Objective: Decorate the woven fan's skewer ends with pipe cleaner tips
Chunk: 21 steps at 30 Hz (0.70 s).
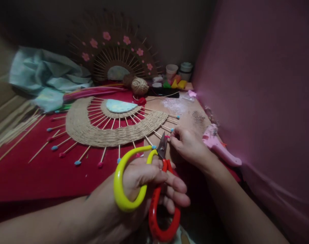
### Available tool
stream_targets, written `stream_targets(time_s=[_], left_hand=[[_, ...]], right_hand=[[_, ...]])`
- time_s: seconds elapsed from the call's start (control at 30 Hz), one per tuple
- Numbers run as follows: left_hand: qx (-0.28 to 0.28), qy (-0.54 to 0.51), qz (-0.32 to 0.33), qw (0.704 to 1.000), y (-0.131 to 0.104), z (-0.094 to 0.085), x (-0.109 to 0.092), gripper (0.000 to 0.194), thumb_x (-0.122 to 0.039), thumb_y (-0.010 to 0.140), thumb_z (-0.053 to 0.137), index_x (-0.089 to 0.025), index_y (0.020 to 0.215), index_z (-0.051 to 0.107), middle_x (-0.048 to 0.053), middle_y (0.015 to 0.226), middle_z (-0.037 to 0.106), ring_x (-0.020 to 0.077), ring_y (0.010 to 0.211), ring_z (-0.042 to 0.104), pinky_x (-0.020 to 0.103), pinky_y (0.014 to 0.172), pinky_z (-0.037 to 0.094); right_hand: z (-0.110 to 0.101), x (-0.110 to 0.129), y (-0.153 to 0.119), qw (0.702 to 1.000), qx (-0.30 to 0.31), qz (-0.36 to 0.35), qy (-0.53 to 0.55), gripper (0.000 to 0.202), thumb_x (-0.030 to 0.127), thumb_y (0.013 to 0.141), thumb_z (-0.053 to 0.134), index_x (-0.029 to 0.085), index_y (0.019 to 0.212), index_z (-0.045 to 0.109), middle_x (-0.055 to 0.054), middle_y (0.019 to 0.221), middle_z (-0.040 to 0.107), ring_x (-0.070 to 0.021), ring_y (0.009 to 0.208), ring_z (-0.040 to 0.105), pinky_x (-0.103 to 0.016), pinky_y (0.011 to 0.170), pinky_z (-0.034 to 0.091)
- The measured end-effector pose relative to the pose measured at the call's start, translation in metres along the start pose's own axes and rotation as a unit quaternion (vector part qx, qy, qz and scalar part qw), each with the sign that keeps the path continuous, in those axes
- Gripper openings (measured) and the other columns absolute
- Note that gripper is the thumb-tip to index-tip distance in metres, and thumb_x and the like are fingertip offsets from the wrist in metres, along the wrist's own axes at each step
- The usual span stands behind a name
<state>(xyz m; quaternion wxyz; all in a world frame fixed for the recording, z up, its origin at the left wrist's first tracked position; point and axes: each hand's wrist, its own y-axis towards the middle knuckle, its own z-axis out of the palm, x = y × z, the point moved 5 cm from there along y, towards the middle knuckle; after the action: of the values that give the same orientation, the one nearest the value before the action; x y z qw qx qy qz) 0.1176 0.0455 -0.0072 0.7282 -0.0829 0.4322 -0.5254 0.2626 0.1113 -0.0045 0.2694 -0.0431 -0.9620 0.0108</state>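
My left hand (146, 179), palm up, is closed around a pair of scissors (161, 152) with one yellow and one red handle; the blades point away from me. Just right of the blades, my right hand (186, 144) pinches a thin pink strand (167, 137), whose exact material I cannot make out. Its tip reaches the blades. Beyond both hands lies a half-round fan-shaped piece (114, 135) of woven natural cord on thin sticks. Several sticks end in blue or pink tips, and a pale blue half disc (121, 106) sits at its centre.
A pink glue gun (220, 145) lies to the right. At the back are a ball of twine (140, 86), a paper cup (171, 71) and a larger fan (119, 51) with pink flowers. Loose sticks (19, 135) and a grey-green cloth (47, 71) are on the left.
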Motion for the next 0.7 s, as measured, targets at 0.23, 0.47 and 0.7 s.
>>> stream_targets(time_s=[0.23,0.47,0.7], left_hand=[[0.001,-0.073,0.026,0.997,-0.003,0.017,0.004,0.022,-0.024,0.083,0.05,-0.01,0.069,0.06,0.008,0.064,0.061,0.0131,0.059,0.059,0.021,0.057,0.047],[0.019,-0.094,0.047,0.994,0.0,0.017,0.012,0.035,-0.035,0.09,0.048,-0.012,0.064,0.054,0.0,0.049,0.048,0.0079,0.041,0.049,0.018,0.043,0.041],[0.017,-0.098,0.104,0.99,0.008,0.003,0.013,0.02,-0.024,0.089,0.046,-0.013,0.079,0.06,-0.008,0.044,0.031,0.0036,0.026,0.025,0.019,0.033,0.037]], right_hand=[[0.0,-0.002,0.001,1.0,-0.001,0.001,-0.002,0.012,0.021,0.081,0.047,0.018,0.072,0.054,-0.002,0.065,0.058,-0.0127,0.062,0.049,-0.024,0.058,0.029],[0.002,-0.004,0.001,1.0,0.005,-0.011,0.011,0.014,0.021,0.082,0.046,0.018,0.071,0.054,-0.001,0.063,0.057,-0.0118,0.058,0.048,-0.023,0.055,0.028],[0.0,-0.002,0.001,1.0,-0.002,-0.018,-0.017,0.016,0.02,0.084,0.044,0.017,0.074,0.056,-0.004,0.069,0.061,-0.0129,0.062,0.049,-0.024,0.058,0.03]])
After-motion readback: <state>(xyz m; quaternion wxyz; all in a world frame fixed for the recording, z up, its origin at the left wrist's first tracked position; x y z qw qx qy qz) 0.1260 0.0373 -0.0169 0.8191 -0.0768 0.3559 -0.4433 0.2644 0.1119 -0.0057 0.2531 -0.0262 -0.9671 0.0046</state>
